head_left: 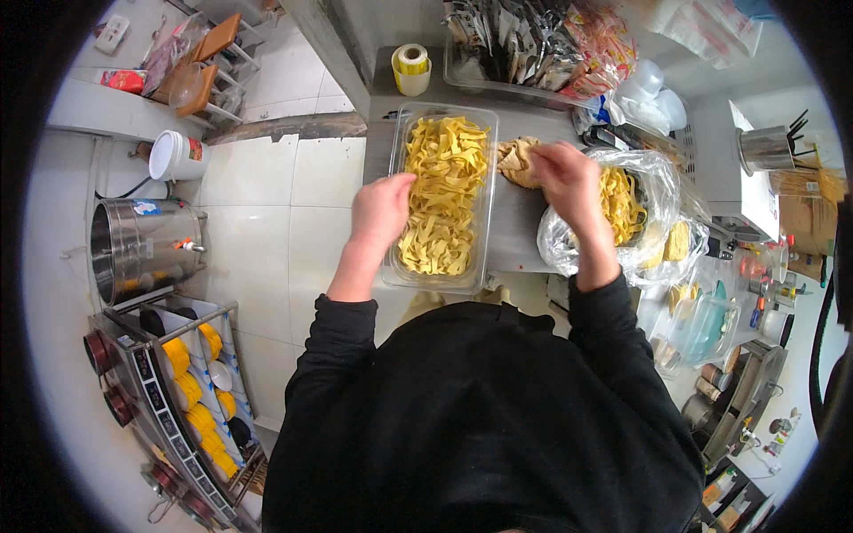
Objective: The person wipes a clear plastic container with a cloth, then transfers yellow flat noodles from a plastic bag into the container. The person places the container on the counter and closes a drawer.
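A clear plastic container (492,200) holds wide yellow noodles (445,193) in loose heaps. At its left side is my left hand (384,206), fingertips bent together near the container's rim and the noodles; whether it pinches anything is unclear. My right hand (570,178), slightly blurred, is raised between a crumpled tan cloth (516,162) and a bag of noodles, its fingers drawn together; I cannot tell if they hold something. More yellow noodles (621,203) lie in an open clear plastic bag (656,176) to the right, partly behind my right wrist.
A tape roll (412,61) in a cup stands behind the container. Beyond is a clear bin (520,90) of foil packets. Further right are a teal scoop-like object (715,320) and a clear tub (726,306). A steel pot (143,246) and a rack of yellow plates (200,326) stand left.
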Demonstrator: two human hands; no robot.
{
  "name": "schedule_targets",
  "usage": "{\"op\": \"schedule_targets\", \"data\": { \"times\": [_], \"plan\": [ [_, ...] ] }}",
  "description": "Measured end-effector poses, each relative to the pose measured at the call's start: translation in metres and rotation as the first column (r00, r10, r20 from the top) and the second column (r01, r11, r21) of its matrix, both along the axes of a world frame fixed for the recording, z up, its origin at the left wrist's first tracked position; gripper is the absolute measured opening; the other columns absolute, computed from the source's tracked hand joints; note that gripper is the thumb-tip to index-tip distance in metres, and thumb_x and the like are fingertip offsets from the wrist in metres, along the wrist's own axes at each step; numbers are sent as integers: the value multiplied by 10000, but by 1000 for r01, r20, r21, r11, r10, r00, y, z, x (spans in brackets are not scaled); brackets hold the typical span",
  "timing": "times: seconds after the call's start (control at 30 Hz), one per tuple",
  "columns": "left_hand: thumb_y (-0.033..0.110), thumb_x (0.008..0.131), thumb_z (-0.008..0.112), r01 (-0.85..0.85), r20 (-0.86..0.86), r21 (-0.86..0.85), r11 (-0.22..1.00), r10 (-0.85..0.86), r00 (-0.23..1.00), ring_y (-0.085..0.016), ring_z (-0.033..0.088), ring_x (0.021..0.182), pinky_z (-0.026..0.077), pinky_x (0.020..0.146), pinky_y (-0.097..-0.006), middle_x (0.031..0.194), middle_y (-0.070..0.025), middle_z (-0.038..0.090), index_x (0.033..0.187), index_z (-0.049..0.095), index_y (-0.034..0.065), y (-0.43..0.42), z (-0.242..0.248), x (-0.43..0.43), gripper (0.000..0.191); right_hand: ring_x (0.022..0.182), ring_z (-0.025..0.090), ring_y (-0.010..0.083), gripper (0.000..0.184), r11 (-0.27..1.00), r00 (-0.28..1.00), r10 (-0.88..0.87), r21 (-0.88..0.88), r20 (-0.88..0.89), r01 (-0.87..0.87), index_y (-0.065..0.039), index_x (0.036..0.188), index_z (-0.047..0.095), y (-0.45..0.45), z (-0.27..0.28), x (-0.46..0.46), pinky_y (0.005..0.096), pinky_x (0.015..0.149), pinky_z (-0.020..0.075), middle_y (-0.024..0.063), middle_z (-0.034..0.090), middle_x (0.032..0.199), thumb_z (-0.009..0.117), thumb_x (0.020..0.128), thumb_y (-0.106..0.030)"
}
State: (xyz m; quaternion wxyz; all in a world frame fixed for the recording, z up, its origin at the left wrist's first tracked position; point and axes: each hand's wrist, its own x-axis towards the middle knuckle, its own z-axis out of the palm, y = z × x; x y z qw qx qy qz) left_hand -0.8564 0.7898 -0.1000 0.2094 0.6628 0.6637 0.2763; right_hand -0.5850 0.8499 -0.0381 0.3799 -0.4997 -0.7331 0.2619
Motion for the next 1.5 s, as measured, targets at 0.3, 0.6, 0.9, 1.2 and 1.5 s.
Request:
{"op": "schedule_targets", "data": {
  "times": [0.3,0.6,0.9,1.2,1.5],
  "plan": [
    [23,888,557,-101,634,-164,981,183,751,-101,628,728,500,575,-212,892,-105,677,1052,620,-14,-18,9,12,180,506,512,125,206,965,965,-233,-94,119,245,3,689,597,-86,16,122,263,484,412,70,551,584,729,772,-131],
    [134,841,544,78,-245,-210,975,-130,961,-365,616,838,500,747,-433,910,-172,644,1040,639,75,-52,15,53,228,542,521,231,143,982,985,-130,-125,110,144,10,750,610,-128,5,169,311,518,416,118,545,658,656,817,-108],
    [124,796,606,16,-377,-247,969,-111,920,-331,560,1028,463,879,-402,1122,-157,587,1110,602,69,-54,25,75,319,602,601,244,73,996,992,-64,-51,109,70,-15,829,660,-128,11,205,312,557,473,121,612,736,658,798,-81],
    [100,792,643,41,262,-185,982,9,965,-206,641,888,538,738,-300,1152,-127,600,1200,558,86,-76,35,171,417,630,630,244,101,992,992,-120,36,38,119,-15,812,661,-85,10,229,317,566,489,125,634,751,697,758,-91],
    [184,745,737,-35,499,-179,983,121,858,-299,423,1231,425,957,-362,1378,-222,351,1417,193,18,-83,10,246,881,663,616,150,72,986,989,-120,110,-81,129,-10,871,661,-61,9,233,246,622,482,86,649,773,651,819,-59]
  ]
}}
